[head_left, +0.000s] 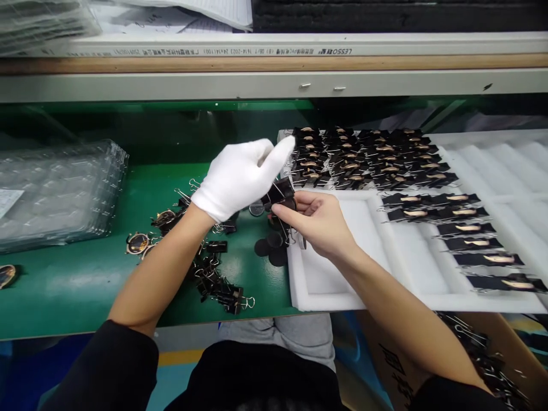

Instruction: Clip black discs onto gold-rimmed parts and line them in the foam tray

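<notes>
A black clip with wire handles is held over the edge of the green table, just beside the near left part of the white foam tray. Its body is dark and smooth, and a dark round piece is seen against it. The right hand, bare, is narrowed in a pinch on the round piece. The left hand, gloved in white, is placed against the clip; how tightly its fingers are closed cannot be told. Three black discs are seen on the table, and at least three gold-rimmed dials are counted to the left, by a heap of clips too tangled to count. In the tray, four columns of clipped pieces are set at the far side, and about eight more nearer. "LESSO" and "24x14(100)" are printed upside down on the shelf edge. Large dark characters are borne by the carton, and the label on the clear trays cannot be read.
</notes>
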Action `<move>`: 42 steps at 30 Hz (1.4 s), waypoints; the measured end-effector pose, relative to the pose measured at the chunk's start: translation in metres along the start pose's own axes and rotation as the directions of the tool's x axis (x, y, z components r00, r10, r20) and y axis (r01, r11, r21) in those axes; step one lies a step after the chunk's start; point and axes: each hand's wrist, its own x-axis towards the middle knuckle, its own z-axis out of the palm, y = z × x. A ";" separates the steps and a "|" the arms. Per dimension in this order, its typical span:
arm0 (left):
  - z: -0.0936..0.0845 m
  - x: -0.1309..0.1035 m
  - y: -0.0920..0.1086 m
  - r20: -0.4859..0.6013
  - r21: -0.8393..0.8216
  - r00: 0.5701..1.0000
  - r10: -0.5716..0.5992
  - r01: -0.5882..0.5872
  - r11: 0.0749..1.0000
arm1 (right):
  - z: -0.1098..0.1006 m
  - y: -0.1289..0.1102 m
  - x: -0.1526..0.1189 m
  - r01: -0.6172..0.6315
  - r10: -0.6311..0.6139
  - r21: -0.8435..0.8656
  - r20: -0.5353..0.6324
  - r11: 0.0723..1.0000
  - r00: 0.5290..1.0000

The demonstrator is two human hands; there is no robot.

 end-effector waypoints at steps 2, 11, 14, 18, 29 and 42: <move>-0.003 0.001 -0.002 0.088 0.052 0.996 -0.009 0.004 0.999 | -0.007 -0.002 0.001 -0.109 0.095 0.107 0.130 0.988 0.987; -0.010 -0.006 0.002 0.035 0.002 0.996 0.083 -0.083 0.997 | -0.023 -0.003 0.003 -0.424 0.247 0.337 0.458 0.840 0.854; -0.017 -0.010 0.001 0.028 0.032 0.971 0.238 -0.239 0.971 | -0.026 0.000 0.005 -0.353 0.215 0.348 0.376 0.869 0.901; -0.025 -0.021 -0.005 0.073 -0.024 0.982 0.174 -0.173 0.985 | -0.027 0.002 0.006 0.090 -0.094 0.193 0.009 0.977 0.996; -0.019 -0.053 -0.013 0.200 -0.035 0.969 -0.149 0.159 0.987 | -0.026 0.003 0.006 0.156 -0.144 -0.090 0.132 0.984 0.981; -0.059 -0.109 -0.067 0.106 0.281 0.993 0.042 -0.071 0.957 | -0.214 -0.022 -0.084 0.268 -0.377 -0.732 0.016 0.627 0.926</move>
